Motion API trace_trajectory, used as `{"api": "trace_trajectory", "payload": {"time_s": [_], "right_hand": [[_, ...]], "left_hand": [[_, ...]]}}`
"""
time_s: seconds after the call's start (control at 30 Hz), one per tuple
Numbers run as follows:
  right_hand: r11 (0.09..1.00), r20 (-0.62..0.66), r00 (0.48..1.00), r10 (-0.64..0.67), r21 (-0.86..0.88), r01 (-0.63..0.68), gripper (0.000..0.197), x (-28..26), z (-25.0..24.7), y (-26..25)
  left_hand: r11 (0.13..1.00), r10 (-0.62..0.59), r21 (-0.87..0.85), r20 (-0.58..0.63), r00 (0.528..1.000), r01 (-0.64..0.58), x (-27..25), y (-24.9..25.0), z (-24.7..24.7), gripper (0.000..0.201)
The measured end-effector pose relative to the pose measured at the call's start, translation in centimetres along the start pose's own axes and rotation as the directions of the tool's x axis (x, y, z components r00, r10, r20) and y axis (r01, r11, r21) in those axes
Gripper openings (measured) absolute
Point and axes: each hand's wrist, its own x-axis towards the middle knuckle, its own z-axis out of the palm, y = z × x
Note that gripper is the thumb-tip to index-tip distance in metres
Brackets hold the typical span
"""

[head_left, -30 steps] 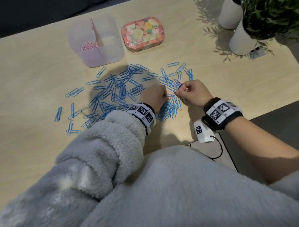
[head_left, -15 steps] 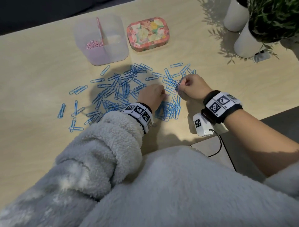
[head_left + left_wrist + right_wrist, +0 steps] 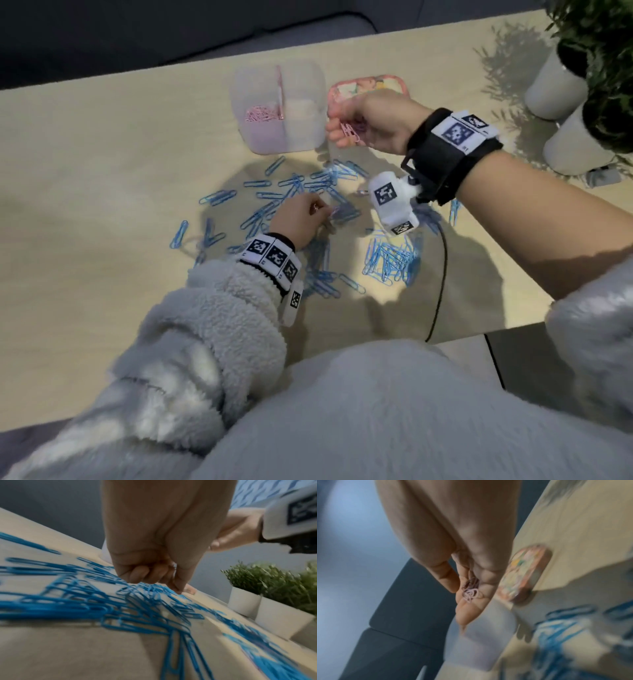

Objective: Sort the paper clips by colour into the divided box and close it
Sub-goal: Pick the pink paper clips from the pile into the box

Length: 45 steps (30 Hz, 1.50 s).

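Observation:
The translucent divided box stands open at the back, with pink clips in its left compartment. My right hand hovers just right of the box, its fingers curled round a small bunch of pink paper clips, which lie in the cupped fingers in the right wrist view. My left hand is down on the table among the blue paper clips. Its fingers are curled and its fingertips pinch a pinkish clip. The floral lid lies behind the right hand, partly hidden.
Blue clips are spread over the middle of the wooden table, with a denser pile front right. Two white pots with green plants stand at the back right. A black cable hangs from my right wrist over the table's front edge.
My right hand has lifted off the clip pile and moved back to the box with pink clips in it. My left hand has stayed on the table among the blue clips.

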Motion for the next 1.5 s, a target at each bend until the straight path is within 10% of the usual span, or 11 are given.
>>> {"api": "trace_trajectory", "payload": {"time_s": [0.5, 0.7, 1.07, 1.23, 1.5], "right_hand": [[0.995, -0.140, 0.988, -0.068, 0.068, 0.078, 0.030, 6.8, 8.1, -5.1], [0.973, -0.279, 0.934, -0.222, -0.001, 0.231, 0.027, 1.4, 3.1, -0.8], [0.934, -0.544, 0.806, -0.233, -0.355, 0.031, 0.023, -7.1, -8.1, 10.0], [0.794, -0.526, 0.812, -0.253, -0.592, -0.137, 0.018, -9.0, -8.7, 13.7], [0.514, -0.265, 0.916, -0.301, -0.854, -0.078, 0.031, -9.5, -4.3, 16.2]], "left_hand": [[0.923, -0.141, -0.384, -0.328, 0.934, 0.005, 1.4, -3.3, -8.8, 0.011], [0.981, -0.075, -0.194, -0.452, 0.889, -0.016, 6.6, -0.9, -12.8, 0.020], [0.998, -0.050, 0.021, -0.337, 0.940, 0.061, 10.2, 1.6, -12.3, 0.034], [0.986, 0.164, 0.095, -0.527, 0.834, -0.134, 6.1, 3.8, -9.0, 0.026], [0.761, 0.427, 0.418, 0.255, 0.868, -0.497, 0.2, 4.8, 3.9, 0.040]]}}
